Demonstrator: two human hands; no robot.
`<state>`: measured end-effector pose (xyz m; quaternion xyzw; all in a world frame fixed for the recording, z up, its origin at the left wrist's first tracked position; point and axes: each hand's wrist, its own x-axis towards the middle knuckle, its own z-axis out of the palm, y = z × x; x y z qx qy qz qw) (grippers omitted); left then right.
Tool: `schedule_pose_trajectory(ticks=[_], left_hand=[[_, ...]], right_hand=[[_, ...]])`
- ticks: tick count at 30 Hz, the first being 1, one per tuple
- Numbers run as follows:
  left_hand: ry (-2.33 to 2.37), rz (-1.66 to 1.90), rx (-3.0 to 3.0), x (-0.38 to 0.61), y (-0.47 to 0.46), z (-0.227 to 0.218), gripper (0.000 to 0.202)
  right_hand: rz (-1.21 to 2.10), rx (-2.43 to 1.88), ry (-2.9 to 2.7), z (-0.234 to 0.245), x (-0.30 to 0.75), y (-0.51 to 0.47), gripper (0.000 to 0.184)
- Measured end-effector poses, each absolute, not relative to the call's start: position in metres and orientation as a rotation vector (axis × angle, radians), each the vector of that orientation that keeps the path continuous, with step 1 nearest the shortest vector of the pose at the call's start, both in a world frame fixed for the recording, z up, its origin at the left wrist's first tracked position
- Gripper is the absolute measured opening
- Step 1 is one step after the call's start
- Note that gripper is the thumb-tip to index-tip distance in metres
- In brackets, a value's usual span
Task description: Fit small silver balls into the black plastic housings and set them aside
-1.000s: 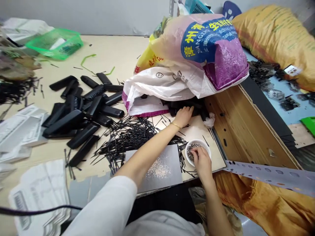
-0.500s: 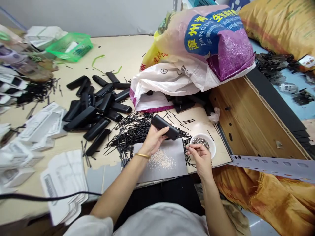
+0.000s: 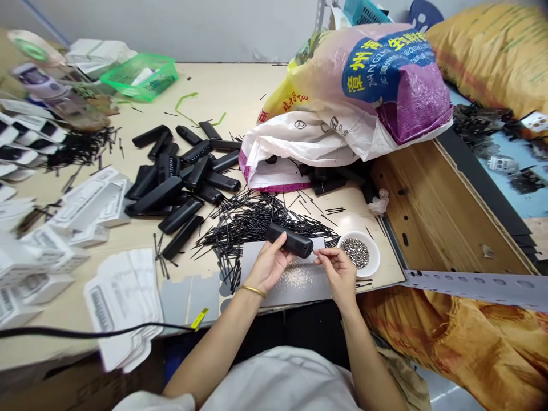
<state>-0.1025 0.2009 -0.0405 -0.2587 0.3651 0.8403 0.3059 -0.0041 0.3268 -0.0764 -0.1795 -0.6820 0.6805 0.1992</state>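
Observation:
A long black plastic casing [image 3: 291, 241] lies across the fingers of my left hand [image 3: 270, 267], which is closed around it over a grey board [image 3: 252, 260]. At the casing's right end, my right hand [image 3: 338, 277] pinches with thumb and forefinger. Whatever sits in that pinch is too small to name. Just right of this hand stands a white bowl [image 3: 375, 258] holding small shiny metal pieces [image 3: 356, 252]. Pale crumbs [image 3: 297, 278] are scattered on the board below my hands. Behind them spreads a heap of thin black sticks [image 3: 248, 220].
A pile of black casings [image 3: 171, 182] lies to the left. White folded cartons [image 3: 88, 211] and flat white cards [image 3: 124, 302] are further left. A large printed sack [image 3: 342, 114] rests at the back, beside a wooden panel [image 3: 445, 200]. A green basket [image 3: 141, 80] stands behind.
My right hand has moved left from beside the bowl to the end of the casing. The casing has dropped slightly in my left hand's grip, and the whole view has shifted a little.

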Motion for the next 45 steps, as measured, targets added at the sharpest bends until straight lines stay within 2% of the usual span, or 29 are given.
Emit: schedule_pose_trajectory(ticks=[5, 8, 14, 19, 23, 25, 27, 29, 32, 35, 37, 39, 41, 43, 44, 45], left_hand=[[0.926, 2.2, -0.719, -0.099, 0.206, -0.037, 0.009], [0.897, 2.194, -0.73, -0.096, 0.209, -0.035, 0.01], [0.948, 2.234, -0.674, -0.089, 0.209, -0.036, 0.009], [1.057, 2.247, -0.593, -0.087, 0.208, -0.035, 0.021], [1.119, 2.255, -0.434, -0.076, 0.198, -0.024, 0.025], [1.376, 2.275, -0.066, -0.069, 0.196, -0.025, 0.034], [1.751, 2.078, 0.333, -0.069, 0.2, -0.035, 0.034], [2.035, 1.83, 0.491, -0.087, 0.206, -0.048, 0.03], [2.353, 1.762, 0.299, -0.147, 0.194, -0.055, 0.038], [2.723, 1.616, 0.014, -0.22, 0.152, -0.042, 0.048], [3.023, 1.344, -0.152, -0.254, 0.129, -0.028, 0.07], [3.312, 1.061, -0.039, -0.27, 0.13, -0.02, 0.081], [3.362, 0.916, 0.386, -0.268, 0.163, -0.023, 0.065], [3.093, 0.86, 0.848, -0.257, 0.219, -0.035, 0.039], [2.949, 0.808, 1.025, -0.249, 0.251, -0.043, 0.032], [2.858, 0.754, 1.122, -0.242, 0.281, -0.05, 0.035]], right_hand=[[1.63, -0.457, -1.957, -0.07, -0.007, 0.324, 0.019], [1.543, -0.45, -1.973, -0.07, -0.01, 0.323, 0.021], [1.564, -0.44, -1.937, -0.074, -0.01, 0.324, 0.02], [1.6, -0.51, -1.955, -0.078, -0.009, 0.32, 0.025], [1.767, -0.533, -1.902, -0.073, 0.0, 0.327, 0.026], [1.747, -0.55, -1.892, -0.071, 0.008, 0.34, 0.028], [1.555, -0.652, -1.944, -0.072, 0.016, 0.357, 0.031], [1.301, -0.719, -2.126, -0.078, 0.021, 0.376, 0.034], [0.963, -0.618, -2.534, -0.095, 0.021, 0.398, 0.033], [0.715, -0.58, -2.714, -0.108, 0.017, 0.407, 0.028], [0.653, -0.559, -2.761, -0.112, 0.014, 0.409, 0.023], [0.643, -0.531, -2.78, -0.112, 0.013, 0.409, 0.021], [0.649, -0.512, -2.776, -0.11, 0.012, 0.41, 0.02], [0.661, -0.499, -2.77, -0.108, 0.011, 0.41, 0.017], [0.665, -0.498, -2.773, -0.108, 0.011, 0.41, 0.016], [0.669, -0.502, -2.781, -0.107, 0.011, 0.41, 0.014]])
